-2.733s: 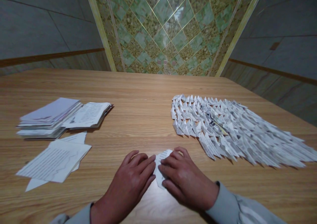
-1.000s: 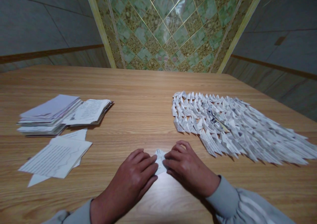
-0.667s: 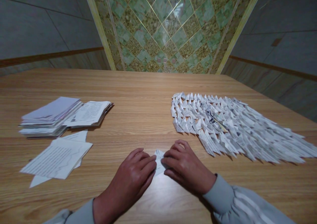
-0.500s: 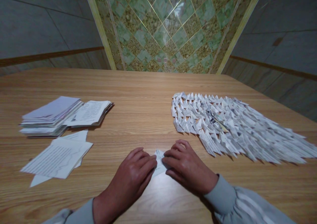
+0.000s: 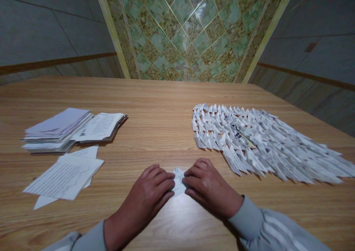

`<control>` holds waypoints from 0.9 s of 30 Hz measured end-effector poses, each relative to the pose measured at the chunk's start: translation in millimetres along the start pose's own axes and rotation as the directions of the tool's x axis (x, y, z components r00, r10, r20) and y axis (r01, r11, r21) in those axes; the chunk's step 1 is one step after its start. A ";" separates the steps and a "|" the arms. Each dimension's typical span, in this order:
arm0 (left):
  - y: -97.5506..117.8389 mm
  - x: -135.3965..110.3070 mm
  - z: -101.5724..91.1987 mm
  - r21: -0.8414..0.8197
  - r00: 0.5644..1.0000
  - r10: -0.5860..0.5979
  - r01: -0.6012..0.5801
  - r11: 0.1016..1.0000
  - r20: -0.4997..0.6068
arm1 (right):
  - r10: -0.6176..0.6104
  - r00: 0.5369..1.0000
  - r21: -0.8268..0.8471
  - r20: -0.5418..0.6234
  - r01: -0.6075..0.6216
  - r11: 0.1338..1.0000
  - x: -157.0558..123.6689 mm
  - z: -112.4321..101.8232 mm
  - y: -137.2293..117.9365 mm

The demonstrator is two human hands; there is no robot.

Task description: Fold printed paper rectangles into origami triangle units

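Head view showed a folded paper [image 5: 179, 183] between two grips, low over the bench [image 5: 155, 127]. The left grip [image 5: 151, 188], fingers drawn together, held its left edge; the right grip [image 5: 208, 187], fingers likewise bunched and bent, held the opposite edge, leaving a peaked, printed middle exposed. Left of the left grip lay overlapping loose sheets [image 5: 63, 177], and beyond those sat a taller paper stack [image 5: 55, 129] with a lower stack [image 5: 98, 127] against it. Past the right grip spread close rows of pointed paper pieces [image 5: 249, 142]. Grey sleeves [image 5: 246, 217] covered both wrists.
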State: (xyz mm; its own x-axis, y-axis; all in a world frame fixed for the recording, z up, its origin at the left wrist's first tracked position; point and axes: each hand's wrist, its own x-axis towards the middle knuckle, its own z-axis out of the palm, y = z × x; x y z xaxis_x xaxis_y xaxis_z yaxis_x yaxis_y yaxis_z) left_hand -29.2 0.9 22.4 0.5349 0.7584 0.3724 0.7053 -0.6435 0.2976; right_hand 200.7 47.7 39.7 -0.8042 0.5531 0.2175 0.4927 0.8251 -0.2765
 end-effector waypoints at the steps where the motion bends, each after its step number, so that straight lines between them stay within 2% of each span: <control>1: 0.2 -0.1 0.8 -0.006 1.000 0.003 -0.003 1.000 -0.008 | 0.002 1.000 0.009 -0.005 -0.002 1.000 -0.1 -0.1 0.1; 8: -0.1 -4.5 6.6 -0.048 0.997 0.014 -0.018 0.999 -0.071 | -0.006 1.000 0.032 -0.015 0.007 0.999 0.2 -2.4 -2.2; 15: -1.0 -2.8 3.3 -0.155 0.986 -0.077 0.054 0.986 -0.146 | -0.026 0.998 -0.027 -0.065 0.025 0.999 0.0 -0.6 -1.5; 21: 1.3 -1.1 2.7 -0.096 0.996 -0.027 0.019 0.995 -0.080 | -0.022 0.999 -0.041 -0.043 0.020 0.999 0.9 0.9 -0.4; 27: 3.6 -1.4 1.9 -0.026 0.998 -0.050 0.049 0.998 -0.023 | -0.060 0.993 -0.066 -0.098 0.054 0.996 3.9 9.2 1.7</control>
State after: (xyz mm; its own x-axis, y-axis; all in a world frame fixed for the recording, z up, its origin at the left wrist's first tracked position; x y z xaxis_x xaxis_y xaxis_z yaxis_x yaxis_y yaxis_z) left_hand -26.5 -2.2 21.2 0.4881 0.7869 0.3775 0.7182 -0.6079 0.3385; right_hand 195.4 50.3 31.5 -0.7959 0.5113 0.3243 0.4699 0.8594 -0.2017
